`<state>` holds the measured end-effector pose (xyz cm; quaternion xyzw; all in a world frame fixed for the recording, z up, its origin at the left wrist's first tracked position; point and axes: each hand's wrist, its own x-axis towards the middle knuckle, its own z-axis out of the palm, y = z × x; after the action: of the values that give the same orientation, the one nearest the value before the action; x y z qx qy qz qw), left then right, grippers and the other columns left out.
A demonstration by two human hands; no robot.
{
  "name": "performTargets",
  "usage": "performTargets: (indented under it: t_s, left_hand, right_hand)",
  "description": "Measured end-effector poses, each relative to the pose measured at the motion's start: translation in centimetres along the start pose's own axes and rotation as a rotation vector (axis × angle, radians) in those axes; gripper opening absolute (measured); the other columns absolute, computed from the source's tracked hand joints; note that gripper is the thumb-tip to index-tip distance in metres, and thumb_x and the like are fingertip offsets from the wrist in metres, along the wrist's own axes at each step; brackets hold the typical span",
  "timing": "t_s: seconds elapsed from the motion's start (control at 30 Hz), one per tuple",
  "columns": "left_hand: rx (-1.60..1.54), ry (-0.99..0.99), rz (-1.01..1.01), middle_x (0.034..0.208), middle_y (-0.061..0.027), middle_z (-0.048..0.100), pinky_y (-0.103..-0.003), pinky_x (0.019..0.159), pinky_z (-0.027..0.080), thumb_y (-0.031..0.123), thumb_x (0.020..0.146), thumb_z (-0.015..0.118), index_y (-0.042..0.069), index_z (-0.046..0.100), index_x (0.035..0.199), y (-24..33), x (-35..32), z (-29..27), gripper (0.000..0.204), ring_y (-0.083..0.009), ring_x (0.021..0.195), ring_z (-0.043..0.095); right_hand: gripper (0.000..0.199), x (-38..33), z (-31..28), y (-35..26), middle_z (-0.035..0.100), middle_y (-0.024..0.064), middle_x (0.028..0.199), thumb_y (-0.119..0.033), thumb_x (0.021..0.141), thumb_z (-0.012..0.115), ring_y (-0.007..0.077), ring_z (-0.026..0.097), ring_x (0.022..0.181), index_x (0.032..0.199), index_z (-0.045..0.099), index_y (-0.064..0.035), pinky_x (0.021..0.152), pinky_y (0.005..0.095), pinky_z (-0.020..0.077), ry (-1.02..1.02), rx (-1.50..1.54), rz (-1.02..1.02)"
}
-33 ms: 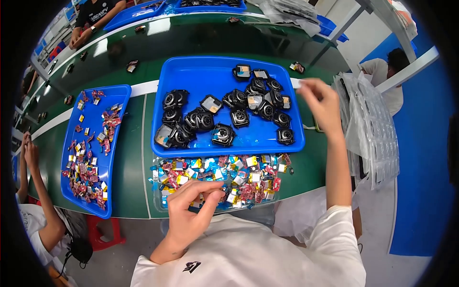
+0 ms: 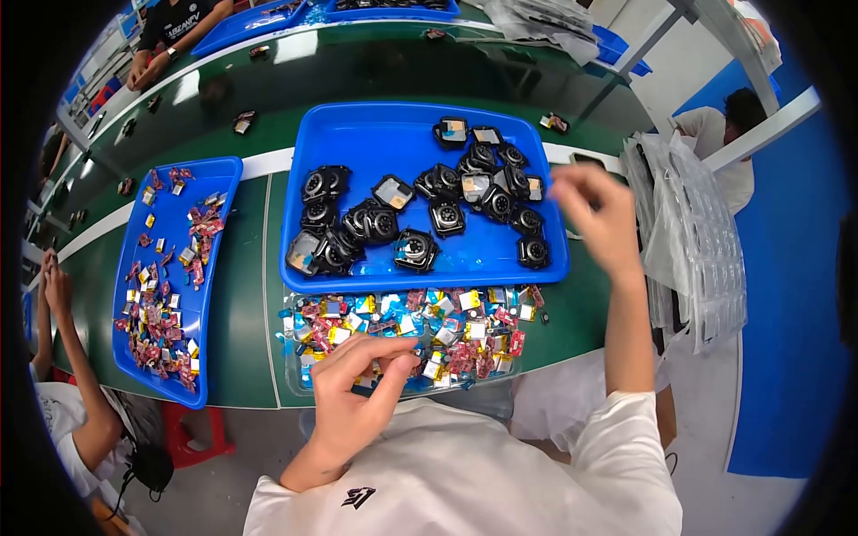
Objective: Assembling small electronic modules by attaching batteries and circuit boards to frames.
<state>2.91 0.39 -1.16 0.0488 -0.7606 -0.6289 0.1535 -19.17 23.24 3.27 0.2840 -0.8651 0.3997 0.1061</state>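
Hands of a seated person in a white long-sleeved top reach over a green work table point(image 2: 241, 330), seen from above. The left hand point(image 2: 357, 384) rests at the near edge of a clear shallow tray point(image 2: 295, 375) filled with small, flat, colourful packets in red, yellow, blue and silver. Its thumb and forefinger are drawn together in a pinch over the packets; whether a packet sits between them is too small to tell. The other fingers curl loosely beneath.

The right hand point(image 2: 599, 214) is raised at the right edge of a large blue tray point(image 2: 375, 143), just beyond the clear tray. This hand is blurred; its fingers bend inward, and I cannot tell whether they grip anything. The large blue tray holds a loose cluster of black square device casings point(image 2: 420, 219), several with round centres, gathered across its near and right parts.

Left of it lies a narrower blue tray point(image 2: 214, 179) scattered with more colourful packets. A stack of clear plastic bags point(image 2: 697, 241) lies to the right of the right hand. Another person's forearms point(image 2: 63, 330) show at the far left edge.
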Motion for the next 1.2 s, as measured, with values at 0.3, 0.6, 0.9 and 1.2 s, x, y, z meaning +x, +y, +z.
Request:
performTargets:
  t_s: [0.3,0.6,0.9,1.2]
  left_hand:
    - [0.128,-0.034,0.083,0.072,-0.0070,0.064,-0.023,0.052,0.042,-0.001,0.074,0.068,0.001,0.069,0.089,0.4,0.7,0.9,0.014,-0.0127,0.062,0.056]
    - [0.214,0.009,0.152,0.079,-0.0071,0.067,-0.023,0.054,0.043,-0.001,0.074,0.069,0.002,0.068,0.098,0.1,0.7,1.1,0.024,-0.0116,0.062,0.055]
    - [-0.085,-0.019,0.051,0.097,-0.0117,0.069,-0.023,0.062,0.047,-0.002,0.076,0.069,0.001,0.056,0.120,-0.5,0.7,1.8,0.046,-0.0113,0.074,0.061]
    - [-0.036,-0.140,0.060,0.099,-0.0097,0.066,-0.021,0.065,0.045,-0.004,0.077,0.069,0.000,0.060,0.113,0.1,0.9,1.2,0.038,-0.0087,0.078,0.055]
  right_hand:
    - [0.017,-9.3,4.2,-5.0,0.059,0.0038,0.067,-0.006,0.068,0.074,0.0169,0.056,0.058,0.084,0.070,-0.0056,0.052,0.0290,0.0435,-0.239,-0.132,-0.181]
    - [0.014,-9.9,5.6,-6.7,0.068,0.0097,0.082,0.007,0.070,0.067,0.0171,0.065,0.068,0.083,0.066,0.0018,0.058,0.0260,0.0517,-0.076,0.266,-0.129]
    - [0.014,-11.5,7.0,-8.1,0.066,0.0228,0.085,0.016,0.073,0.059,0.0272,0.067,0.080,0.084,0.058,0.0066,0.068,0.0336,0.0563,-0.044,0.801,0.013]
    - [0.011,-11.5,7.5,-8.1,0.061,0.0267,0.097,0.012,0.084,0.051,0.0300,0.066,0.088,0.093,0.047,0.0072,0.077,0.0377,0.0584,0.062,1.210,0.112]
